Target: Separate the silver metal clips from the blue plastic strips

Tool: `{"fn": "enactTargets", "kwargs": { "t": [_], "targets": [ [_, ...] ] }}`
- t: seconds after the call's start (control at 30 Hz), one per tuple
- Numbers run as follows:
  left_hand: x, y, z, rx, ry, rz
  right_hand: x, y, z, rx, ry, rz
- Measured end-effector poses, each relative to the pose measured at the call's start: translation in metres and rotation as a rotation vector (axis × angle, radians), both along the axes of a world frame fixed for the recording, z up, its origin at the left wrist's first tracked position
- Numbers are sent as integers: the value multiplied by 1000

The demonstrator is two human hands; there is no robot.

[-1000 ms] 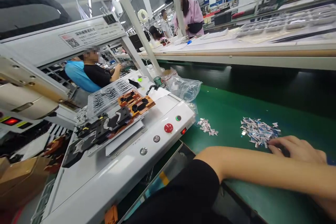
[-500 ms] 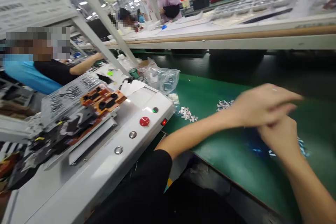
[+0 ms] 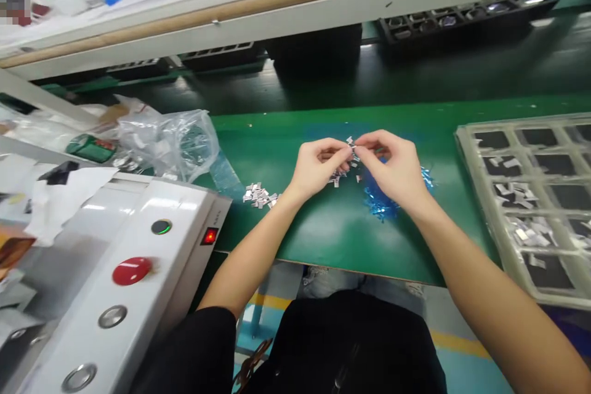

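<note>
My left hand (image 3: 318, 166) and my right hand (image 3: 392, 163) meet over the green work surface (image 3: 323, 228), each with thumb and forefinger pinched. A small silvery piece (image 3: 353, 148) shows between their fingertips; its exact kind is too small to make out. Just below the left fingers lies a pile of similar silvery pieces (image 3: 336, 181), partly hidden by that hand. Shiny blue pieces (image 3: 382, 206) are heaped beneath and beside the right hand, which covers some of them. Another heap of silvery pieces (image 3: 259, 196) rests near my left forearm.
At right, a compartment tray (image 3: 492, 221) holds small pale pieces. A white machine housing (image 3: 180, 209) with a red button (image 3: 132, 271) stands at left. Behind it lie a clear plastic bag (image 3: 178, 138) and a green roll (image 3: 91, 148). A raised shelf (image 3: 258, 18) crosses the back.
My view has swung right and down, bringing the compartment tray in. My hands, crossed and blurred before, are now side by side with fingertips together at a small silvery piece.
</note>
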State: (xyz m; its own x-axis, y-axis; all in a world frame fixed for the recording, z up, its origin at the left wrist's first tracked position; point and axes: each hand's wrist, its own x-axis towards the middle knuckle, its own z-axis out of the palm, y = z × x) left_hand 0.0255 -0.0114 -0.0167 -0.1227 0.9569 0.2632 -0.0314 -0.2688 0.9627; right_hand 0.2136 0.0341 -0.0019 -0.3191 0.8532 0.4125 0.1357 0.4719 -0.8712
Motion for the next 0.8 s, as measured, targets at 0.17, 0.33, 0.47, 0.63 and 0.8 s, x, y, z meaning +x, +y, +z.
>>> {"fn": "enactTargets", "kwargs": {
  "t": [0.17, 0.33, 0.47, 0.63, 0.8],
  "targets": [
    [0, -4, -2, 108, 9, 73, -1, -3, 4, -19, 21, -67],
    [-1, -3, -2, 140, 48, 121, -3, -7, 3, 64, 0, -36],
    [-1, -3, -1, 144, 80, 138, -4, -12, 3, 121, -42, 21],
    [-1, -4, 0, 138, 77, 133, -3, -14, 5, 134, -72, 55],
    [0, -5, 2, 89, 66, 149, -3, -14, 9, 74, -127, -9]
  ]
}}
